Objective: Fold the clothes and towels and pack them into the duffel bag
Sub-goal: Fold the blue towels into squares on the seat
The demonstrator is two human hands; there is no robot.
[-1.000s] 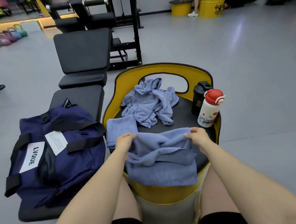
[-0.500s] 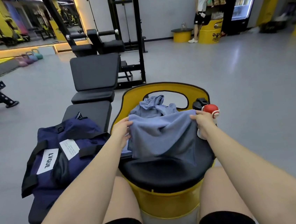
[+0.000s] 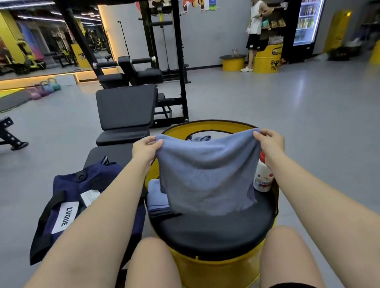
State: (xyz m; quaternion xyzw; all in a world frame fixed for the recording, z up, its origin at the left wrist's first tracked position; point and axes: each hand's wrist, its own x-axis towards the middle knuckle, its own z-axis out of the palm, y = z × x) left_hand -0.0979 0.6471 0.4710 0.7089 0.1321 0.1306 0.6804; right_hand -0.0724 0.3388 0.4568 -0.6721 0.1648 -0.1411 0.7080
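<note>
the blue towel (image 3: pixel 207 177) is being held up by its two top corners above the black padded seat (image 3: pixel 214 232) of the yellow drum stool (image 3: pixel 217 272). the left hand (image 3: pixel 144 149) is pinching the left corner between thumb and curled fingers; the right hand (image 3: pixel 270 141) is pinching the right corner in the same way. the hands are being kept well apart, so the top edge is being stretched roughly level and is sagging slightly at the middle. the towel's long axis cannot be told for certain; the held edge is running left to right and the cloth is hanging straight down from the grip, its lower edge just above the seat.

a folded blue towel (image 3: pixel 156 199) is lying on the left of the seat, partly hidden by the hanging cloth. the navy duffel bag (image 3: pixel 73 203) is lying on the black bench (image 3: pixel 112 153) just beside the stool, on the left-hand side, so the left hand is judged nearer for packing. a white bottle (image 3: pixel 261 178) is standing on the right of the seat, and a crumpled blue garment (image 3: pixel 199 139) is showing behind the towel's top edge.

the room is a gym with a grey floor (image 3: pixel 310 119), weight machines and a second person (image 3: pixel 255 36) standing far back.
</note>
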